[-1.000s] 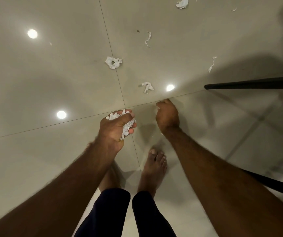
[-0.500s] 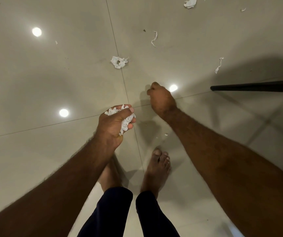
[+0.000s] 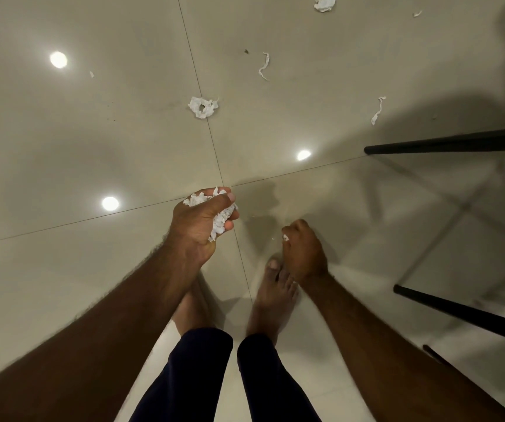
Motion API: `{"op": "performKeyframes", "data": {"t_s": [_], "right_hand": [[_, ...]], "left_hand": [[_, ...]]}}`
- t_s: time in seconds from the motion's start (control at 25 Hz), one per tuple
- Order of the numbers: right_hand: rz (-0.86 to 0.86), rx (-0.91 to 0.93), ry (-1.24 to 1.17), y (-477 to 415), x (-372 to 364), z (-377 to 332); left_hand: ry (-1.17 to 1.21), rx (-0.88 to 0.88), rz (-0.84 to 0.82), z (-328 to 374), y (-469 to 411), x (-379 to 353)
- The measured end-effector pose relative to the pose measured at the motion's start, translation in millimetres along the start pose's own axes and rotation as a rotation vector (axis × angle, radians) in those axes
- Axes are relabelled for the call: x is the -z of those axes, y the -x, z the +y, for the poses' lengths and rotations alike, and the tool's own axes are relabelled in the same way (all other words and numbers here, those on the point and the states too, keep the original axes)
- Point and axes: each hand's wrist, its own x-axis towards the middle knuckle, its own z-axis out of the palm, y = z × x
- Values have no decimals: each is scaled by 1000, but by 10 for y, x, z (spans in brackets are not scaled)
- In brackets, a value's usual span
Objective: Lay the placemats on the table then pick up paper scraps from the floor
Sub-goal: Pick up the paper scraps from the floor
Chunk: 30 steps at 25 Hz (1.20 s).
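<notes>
2 black legs (image 3: pixel 458 143) near scraps (image 3: pixel 202 107)

The only view comes from a wide-angle camera worn on the person's head, looking steeply down past trouser legs (image 3: pixel 202 376) onto the floor (image 3: pixel 62 147), with the bare feet (image 3: pixel 275 300) low in the middle of the picture. Both forearms (image 3: pixel 92 345) enter from the bottom corners close to the lens, the left hand (image 3: pixel 202 220) and right hand (image 3: pixel 304 251) just ahead of the feet. Beyond the feet the floor runs to the top edge, and black furniture legs (image 3: pixel 458 144) cut in right of the feet.
</notes>
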Motion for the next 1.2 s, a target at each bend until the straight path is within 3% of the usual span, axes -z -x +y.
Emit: {"op": "performKeyframes", "data": {"t_s": [0.2,0.36,0.48,0.64,0.76,0.96,1.12,1.2], "right_hand": [[-31,-82,-79,-24,-90,-142],[-28,6,-49,-56,-22,-192],[96,-75,-333,-144,69,-288],[221,-366,-695,-152,219,-216],[206,-501,-836,-38,160,-64],[233,-590,-807,89,60,-94],[179,-653,-1249,183,155,-373],[142,-631,-1359,267,277,-609]], "left_hand": [[-18,-9,-15,-2,10,31],[-25,-12,-11,25,12,104],[-22,-11,-26,23,36,126],[0,-3,-28,24,74,185],[14,-4,-23,8,72,250],[4,-14,-20,-52,122,316],[1,11,-7,-121,162,365],[-19,30,-20,-192,209,309]]}}
